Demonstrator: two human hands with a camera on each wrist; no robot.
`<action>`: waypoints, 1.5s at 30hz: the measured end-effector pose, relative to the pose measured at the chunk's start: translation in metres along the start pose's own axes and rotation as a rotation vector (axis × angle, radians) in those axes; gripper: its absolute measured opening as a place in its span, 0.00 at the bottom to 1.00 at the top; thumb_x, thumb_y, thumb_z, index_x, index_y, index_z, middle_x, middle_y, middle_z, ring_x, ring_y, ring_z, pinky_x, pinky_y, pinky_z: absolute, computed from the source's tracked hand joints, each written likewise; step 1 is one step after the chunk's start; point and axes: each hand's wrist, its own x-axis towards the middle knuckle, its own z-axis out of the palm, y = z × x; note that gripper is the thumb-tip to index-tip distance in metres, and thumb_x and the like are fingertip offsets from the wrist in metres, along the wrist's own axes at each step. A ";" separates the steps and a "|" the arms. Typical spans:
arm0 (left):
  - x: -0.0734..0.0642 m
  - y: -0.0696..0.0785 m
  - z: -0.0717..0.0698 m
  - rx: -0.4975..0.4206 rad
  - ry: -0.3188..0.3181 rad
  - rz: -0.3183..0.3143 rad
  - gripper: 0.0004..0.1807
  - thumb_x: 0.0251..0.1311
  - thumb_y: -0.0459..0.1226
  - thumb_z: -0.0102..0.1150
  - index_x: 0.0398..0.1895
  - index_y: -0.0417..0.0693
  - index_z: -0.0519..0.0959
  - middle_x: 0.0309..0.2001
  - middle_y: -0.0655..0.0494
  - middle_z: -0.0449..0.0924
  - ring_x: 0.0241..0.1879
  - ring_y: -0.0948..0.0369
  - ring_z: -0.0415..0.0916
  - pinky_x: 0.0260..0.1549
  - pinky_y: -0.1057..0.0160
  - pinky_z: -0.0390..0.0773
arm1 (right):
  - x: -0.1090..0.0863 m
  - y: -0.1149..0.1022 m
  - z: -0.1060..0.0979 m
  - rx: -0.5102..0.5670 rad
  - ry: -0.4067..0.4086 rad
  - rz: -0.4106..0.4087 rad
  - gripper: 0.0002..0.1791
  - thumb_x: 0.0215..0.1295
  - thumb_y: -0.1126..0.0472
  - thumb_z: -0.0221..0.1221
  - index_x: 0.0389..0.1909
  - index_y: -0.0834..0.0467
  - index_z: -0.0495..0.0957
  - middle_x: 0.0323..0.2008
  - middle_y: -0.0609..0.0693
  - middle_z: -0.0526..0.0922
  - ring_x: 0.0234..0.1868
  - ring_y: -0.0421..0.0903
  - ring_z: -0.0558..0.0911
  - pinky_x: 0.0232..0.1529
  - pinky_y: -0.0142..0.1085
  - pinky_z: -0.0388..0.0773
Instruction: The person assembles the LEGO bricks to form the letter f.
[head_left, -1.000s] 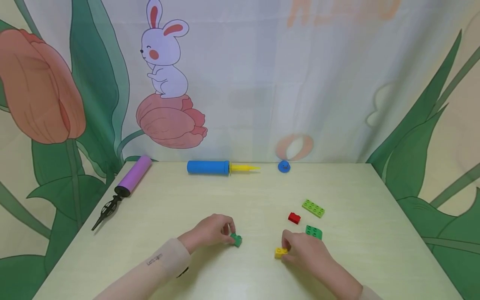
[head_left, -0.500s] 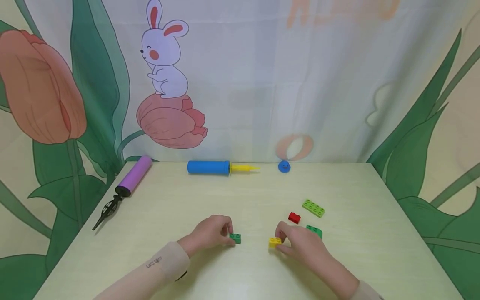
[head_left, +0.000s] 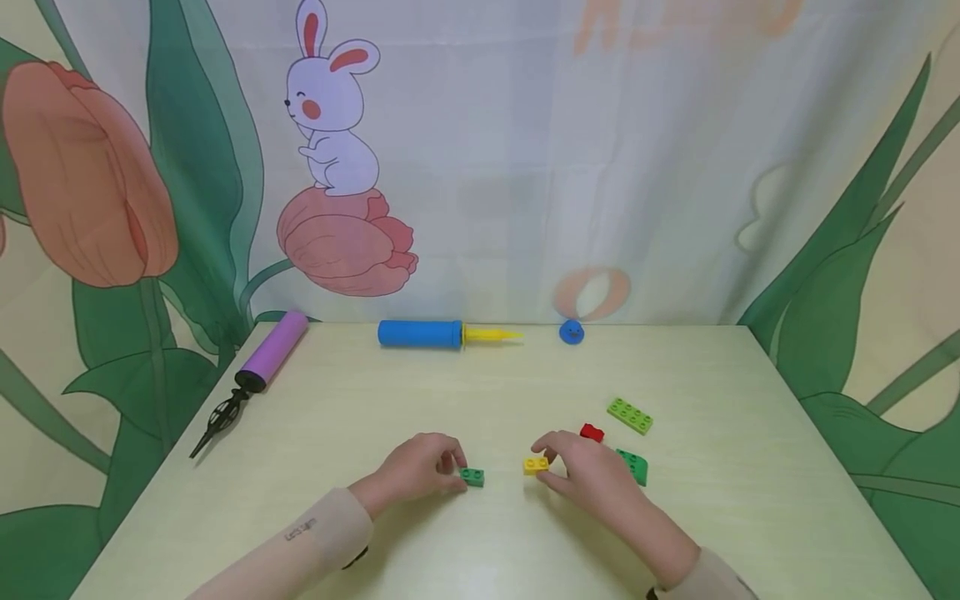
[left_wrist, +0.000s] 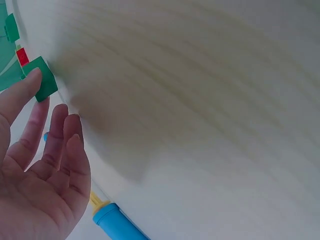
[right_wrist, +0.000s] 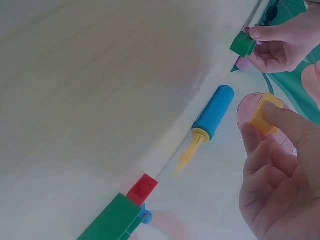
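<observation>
My left hand (head_left: 420, 468) pinches a small green toy brick (head_left: 472, 477) between thumb and index finger, studs up in the head view. Across from it, my right hand (head_left: 596, 479) holds a small yellow brick (head_left: 536, 466) by thumb and fingertips. A gap separates the two bricks. In the left wrist view, the thumb presses the side of the green brick (left_wrist: 45, 80) and the other fingers are bent. The right wrist view has the yellow brick (right_wrist: 266, 116) between thumb and index finger. A red brick (head_left: 592, 432) lies just beyond my right hand, partly covered by it.
A bigger green brick (head_left: 634, 467) lies beside my right hand, and a lime-green brick (head_left: 630, 415) lies behind it. At the table's back edge are a blue hand pump (head_left: 420, 333) and a round blue toy (head_left: 572, 332). A purple pump (head_left: 276, 350) lies far left.
The right hand has moved left and away from me with the yellow brick, closer to the green one. The left hand has turned the green brick so its studs sit level.
</observation>
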 end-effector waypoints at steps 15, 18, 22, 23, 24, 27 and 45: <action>0.006 0.004 0.004 -0.010 0.032 -0.052 0.11 0.50 0.41 0.74 0.33 0.53 0.80 0.24 0.62 0.73 0.26 0.63 0.69 0.28 0.63 0.71 | 0.027 -0.008 0.007 0.104 -0.049 0.003 0.12 0.56 0.55 0.69 0.41 0.46 0.82 0.35 0.37 0.79 0.28 0.39 0.74 0.30 0.30 0.73; 0.007 0.004 0.005 -0.003 0.033 -0.050 0.11 0.50 0.41 0.74 0.33 0.53 0.80 0.24 0.63 0.73 0.26 0.63 0.69 0.28 0.63 0.71 | 0.033 -0.012 0.010 0.123 -0.078 -0.012 0.12 0.58 0.54 0.68 0.43 0.47 0.82 0.35 0.38 0.79 0.30 0.40 0.76 0.31 0.31 0.73; 0.007 0.002 0.007 0.007 0.038 -0.035 0.11 0.50 0.42 0.74 0.33 0.53 0.80 0.23 0.63 0.72 0.25 0.63 0.69 0.28 0.64 0.71 | 0.039 -0.017 0.015 0.137 -0.081 -0.032 0.12 0.58 0.53 0.69 0.42 0.47 0.83 0.34 0.38 0.80 0.29 0.39 0.74 0.30 0.31 0.72; 0.008 0.002 0.007 0.009 0.039 -0.035 0.11 0.50 0.42 0.74 0.32 0.53 0.80 0.23 0.63 0.72 0.26 0.63 0.69 0.28 0.64 0.71 | 0.040 -0.019 0.016 0.138 -0.078 -0.033 0.12 0.57 0.53 0.69 0.42 0.47 0.83 0.33 0.38 0.80 0.28 0.39 0.74 0.29 0.31 0.72; 0.008 0.002 0.007 0.008 0.040 -0.034 0.11 0.50 0.42 0.74 0.32 0.53 0.81 0.23 0.63 0.73 0.26 0.63 0.69 0.28 0.64 0.71 | 0.041 -0.020 0.017 0.139 -0.078 -0.031 0.12 0.57 0.53 0.69 0.42 0.47 0.83 0.33 0.38 0.80 0.27 0.38 0.73 0.29 0.31 0.72; 0.010 0.002 0.007 0.006 0.046 -0.030 0.10 0.50 0.42 0.74 0.32 0.53 0.81 0.23 0.63 0.73 0.26 0.62 0.69 0.28 0.63 0.71 | 0.043 -0.022 0.019 0.151 -0.084 -0.020 0.11 0.56 0.53 0.70 0.40 0.47 0.83 0.32 0.37 0.80 0.27 0.38 0.73 0.29 0.31 0.72; 0.012 -0.003 0.003 -0.049 0.055 -0.022 0.11 0.50 0.40 0.73 0.33 0.47 0.80 0.21 0.58 0.72 0.22 0.63 0.66 0.24 0.64 0.68 | 0.055 -0.025 0.035 0.244 -0.132 0.009 0.08 0.55 0.53 0.70 0.36 0.45 0.82 0.30 0.35 0.79 0.26 0.40 0.74 0.27 0.34 0.72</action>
